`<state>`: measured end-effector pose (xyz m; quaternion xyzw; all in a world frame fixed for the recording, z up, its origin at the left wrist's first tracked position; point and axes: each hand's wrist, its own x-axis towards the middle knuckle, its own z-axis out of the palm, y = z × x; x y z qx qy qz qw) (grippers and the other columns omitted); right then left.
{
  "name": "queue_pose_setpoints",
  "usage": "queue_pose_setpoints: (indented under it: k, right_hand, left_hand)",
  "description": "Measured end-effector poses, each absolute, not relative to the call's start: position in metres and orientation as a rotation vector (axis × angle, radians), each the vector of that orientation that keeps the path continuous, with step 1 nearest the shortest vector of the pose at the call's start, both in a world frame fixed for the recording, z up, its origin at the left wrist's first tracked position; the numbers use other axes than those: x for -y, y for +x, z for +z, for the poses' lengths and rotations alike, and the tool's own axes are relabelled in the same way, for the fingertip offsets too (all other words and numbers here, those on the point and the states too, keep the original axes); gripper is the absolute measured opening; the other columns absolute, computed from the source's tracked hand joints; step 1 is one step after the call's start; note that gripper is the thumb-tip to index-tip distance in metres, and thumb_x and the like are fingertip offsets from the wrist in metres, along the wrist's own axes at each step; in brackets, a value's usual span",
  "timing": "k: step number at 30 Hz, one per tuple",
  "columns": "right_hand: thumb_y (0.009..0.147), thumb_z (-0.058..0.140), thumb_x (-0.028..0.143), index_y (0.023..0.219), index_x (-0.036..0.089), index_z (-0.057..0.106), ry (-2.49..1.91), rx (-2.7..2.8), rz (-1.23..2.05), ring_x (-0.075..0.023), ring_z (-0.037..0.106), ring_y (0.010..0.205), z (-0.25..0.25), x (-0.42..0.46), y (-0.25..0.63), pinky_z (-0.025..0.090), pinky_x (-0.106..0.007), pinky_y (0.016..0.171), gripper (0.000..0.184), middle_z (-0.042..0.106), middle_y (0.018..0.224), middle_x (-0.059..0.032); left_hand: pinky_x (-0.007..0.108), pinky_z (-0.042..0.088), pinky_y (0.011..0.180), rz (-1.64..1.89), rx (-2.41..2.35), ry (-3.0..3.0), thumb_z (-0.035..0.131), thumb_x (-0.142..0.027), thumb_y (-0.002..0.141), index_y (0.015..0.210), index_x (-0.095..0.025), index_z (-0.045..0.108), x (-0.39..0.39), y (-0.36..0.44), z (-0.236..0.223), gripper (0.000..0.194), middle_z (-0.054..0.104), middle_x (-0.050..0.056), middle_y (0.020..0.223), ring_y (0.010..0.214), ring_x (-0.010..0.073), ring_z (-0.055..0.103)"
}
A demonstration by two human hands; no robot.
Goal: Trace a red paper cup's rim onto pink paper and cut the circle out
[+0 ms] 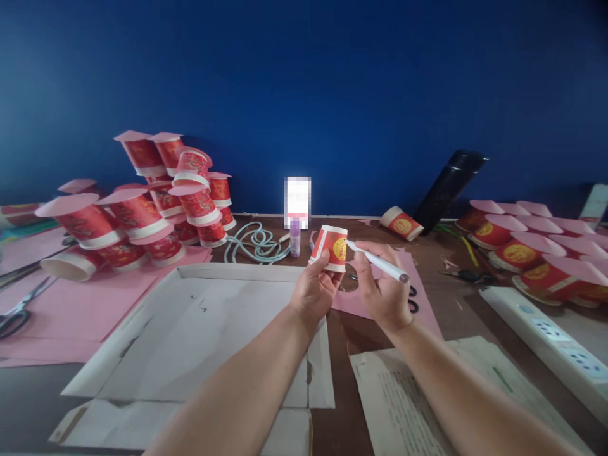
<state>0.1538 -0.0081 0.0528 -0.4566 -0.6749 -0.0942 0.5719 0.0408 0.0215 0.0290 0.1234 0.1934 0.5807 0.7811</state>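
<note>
Presently, the left hand [313, 286] grips the paper cup [329, 248], the right hand [382, 288] the marker [386, 266], apparently for drawing; the next stroke likely needs steady support.

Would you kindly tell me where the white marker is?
In the head view, right of centre, the marker is in the right hand, tip near the cup in the left hand.

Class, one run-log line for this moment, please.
left hand: holds red cup | right hand: holds white pen near red cup | purple tube: upright
</note>
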Motion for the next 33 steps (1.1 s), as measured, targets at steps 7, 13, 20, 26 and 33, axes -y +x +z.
queue_pose_setpoints:
  k: [7, 13, 20, 26, 33]
  right_hand:
    - [0.091, 0.055, 0.019, 0.108, 0.022, 0.064, -1.063, 1.600, -0.245, -0.0212, 0.065, 0.094, 0.0554, 0.0078, 0.1553, 0.050, -0.040, 0.085, 0.019, 0.072, 0.101, -0.0069]
    - [0.092, 0.054, 0.021, 0.108, 0.022, 0.065, -1.077, 1.600, -0.261, -0.0216, 0.066, 0.092, 0.0552, 0.0064, 0.1566, 0.051, -0.041, 0.084, 0.019, 0.072, 0.102, -0.0072]
    - [0.091, 0.054, 0.020, 0.108, 0.023, 0.064, -1.077, 1.606, -0.269, -0.0220, 0.066, 0.092, 0.0557, 0.0060, 0.1568, 0.051, -0.041, 0.084, 0.019, 0.073, 0.102, -0.0062]
    - [0.091, 0.055, 0.021, 0.106, 0.022, 0.065, -1.077, 1.594, -0.294, -0.0213, 0.066, 0.090, 0.0555, 0.0054, 0.1570, 0.051, -0.040, 0.082, 0.018, 0.073, 0.100, -0.0064]
    - [0.091, 0.054, 0.020, 0.107, 0.023, 0.064, -1.080, 1.601, -0.293, -0.0221, 0.066, 0.091, 0.0557, 0.0052, 0.1573, 0.051, -0.041, 0.083, 0.019, 0.073, 0.101, -0.0062]
  left_hand:
    - [0.025, 0.046, 0.096, 1.234, -0.424, 0.271, 0.073, -0.023, 0.078, 0.098, -0.019, 0.070, -0.0219, 0.0414, 0.0269, 0.021, 0.074, 0.003, 0.102, 0.100, 0.0142, 0.066]
    - [0.026, 0.046, 0.096, 1.213, -0.460, 0.259, 0.072, -0.023, 0.079, 0.099, -0.018, 0.070, -0.0196, 0.0412, 0.0312, 0.021, 0.074, 0.004, 0.103, 0.101, 0.0148, 0.066]
    - [0.025, 0.047, 0.094, 1.190, -0.465, 0.255, 0.072, -0.024, 0.079, 0.099, -0.018, 0.070, -0.0192, 0.0412, 0.0332, 0.021, 0.074, 0.004, 0.101, 0.098, 0.0146, 0.067]
    - [0.024, 0.048, 0.092, 1.192, -0.455, 0.252, 0.071, -0.022, 0.079, 0.100, -0.018, 0.070, -0.0181, 0.0411, 0.0343, 0.021, 0.074, 0.003, 0.101, 0.095, 0.0137, 0.068]
    - [0.025, 0.048, 0.093, 1.191, -0.454, 0.275, 0.071, -0.024, 0.079, 0.099, -0.019, 0.070, -0.0183, 0.0412, 0.0325, 0.021, 0.074, 0.003, 0.103, 0.099, 0.0149, 0.067]
